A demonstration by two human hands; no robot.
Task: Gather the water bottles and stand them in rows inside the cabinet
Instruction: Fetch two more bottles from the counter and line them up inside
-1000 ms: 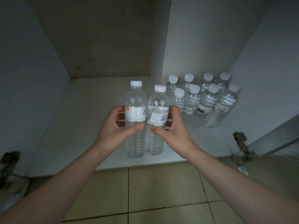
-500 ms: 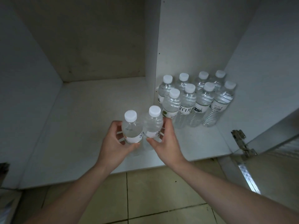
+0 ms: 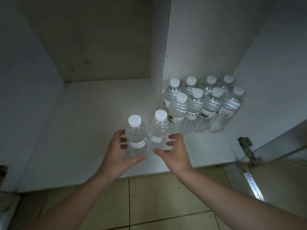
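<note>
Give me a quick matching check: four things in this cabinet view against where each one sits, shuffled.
1 two front clear plastic white-capped bottles
2 block of eight clear white-capped bottles
3 silver metal hinge
4 beige floor tiles

A below the shelf front
B upright between left hand and right hand
C right of the white divider, two rows of four
D at the shelf's right front corner

Pairs: 1-B, 2-C, 3-D, 4-A
</note>
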